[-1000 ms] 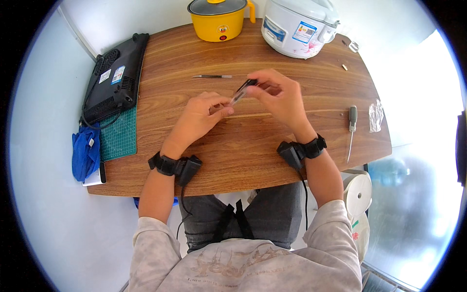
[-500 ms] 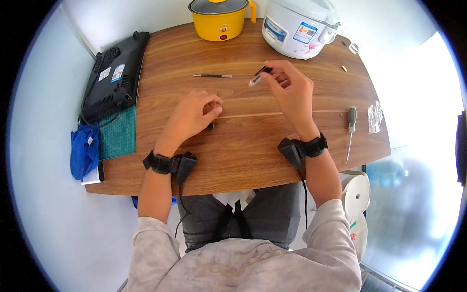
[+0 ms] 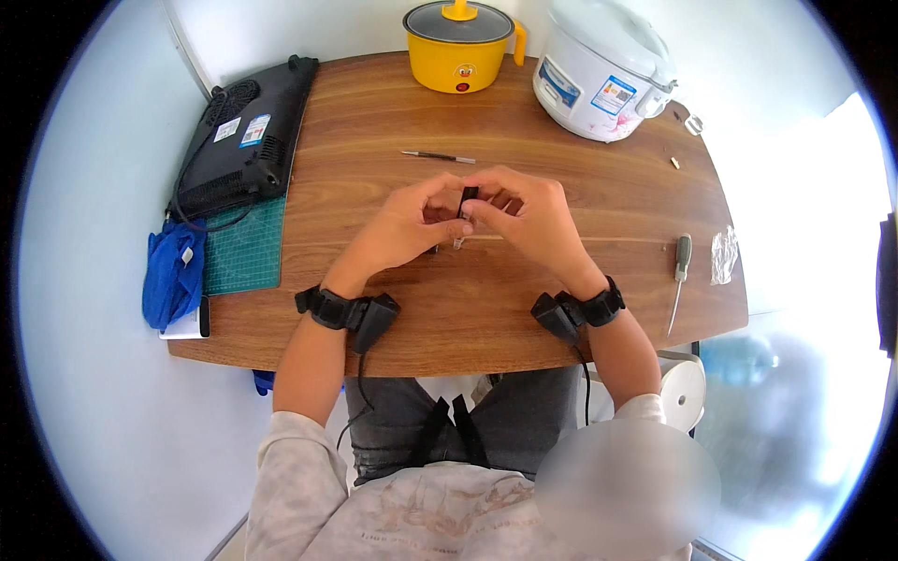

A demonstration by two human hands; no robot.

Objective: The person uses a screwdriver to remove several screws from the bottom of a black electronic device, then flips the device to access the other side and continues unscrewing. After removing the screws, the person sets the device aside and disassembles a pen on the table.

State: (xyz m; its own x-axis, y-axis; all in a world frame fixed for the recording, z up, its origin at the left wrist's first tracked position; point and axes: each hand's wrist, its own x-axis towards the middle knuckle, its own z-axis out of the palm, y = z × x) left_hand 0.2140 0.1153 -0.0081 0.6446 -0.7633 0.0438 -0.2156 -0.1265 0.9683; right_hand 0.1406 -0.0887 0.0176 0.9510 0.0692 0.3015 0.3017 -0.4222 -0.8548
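My left hand [image 3: 412, 224] and my right hand [image 3: 526, 213] meet over the middle of the table, fingertips pinched together. Between them is a short pen barrel [image 3: 470, 194], black at the top, with a clear part showing below the fingers. Both hands seem to grip it, though fingers cover much of it. A thin dark pen refill [image 3: 438, 156] with a pale end lies on the wood just beyond my hands. Under my left hand a small black piece [image 3: 432, 250] shows only in part.
A yellow pot [image 3: 456, 61] and a white rice cooker [image 3: 599, 79] stand at the back. An upturned black laptop [image 3: 238, 140] lies left, over a green cutting mat [image 3: 245, 248] beside a blue cloth [image 3: 173, 276]. At right are a screwdriver [image 3: 683, 262] and clear plastic wrap [image 3: 723, 255].
My right hand has brought the pen barrel left and nearer to me. My left hand has moved right to meet it, and its fingers now close on the barrel. The view has shifted slightly.
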